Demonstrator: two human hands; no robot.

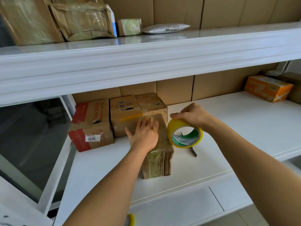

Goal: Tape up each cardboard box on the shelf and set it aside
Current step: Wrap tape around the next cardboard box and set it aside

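Observation:
A brown cardboard box (158, 162), wrapped in glossy clear tape, stands near the front of the white shelf (236, 128). My left hand (144, 133) lies flat on its top with the fingers straight. Just right of the box, my right hand (192, 115) grips a yellow tape roll (184, 133) with a green and white core, held beside the box's upper right edge. Behind it stand three taped boxes: one with red bands and a label reading 3011 (91, 126), a middle one (124, 115) and a smaller one (151, 103).
A small dark tool (193, 151) lies on the shelf under the roll. An orange box (268, 88) sits at the far right. The upper shelf (146, 62) overhangs, carrying several parcels (84, 20) and a white mailer bag (166, 28). A yellow object (131, 219) shows at the bottom edge.

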